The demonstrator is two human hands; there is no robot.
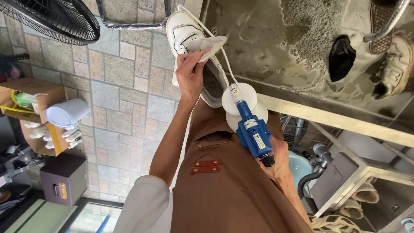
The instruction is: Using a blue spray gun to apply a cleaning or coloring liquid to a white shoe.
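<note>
My left hand (189, 73) grips a white sneaker (194, 43) by its tongue and holds it up over the edge of the sink, with a white lace hanging loose. My right hand (278, 166) is closed around the handle of a blue electric scrubber (254, 131). The scrubber's round white brush head (241, 105) sits against the sneaker's heel end. A brown apron (224, 190) fills the space below both hands.
A metal sink (276, 51) with foamy water holds other pale shoes (394, 64) and a black object (343, 51). A fan (56, 17) stands at the upper left. Cardboard boxes with white bottles (43, 116) and a dark box (64, 179) rest on the tiled floor.
</note>
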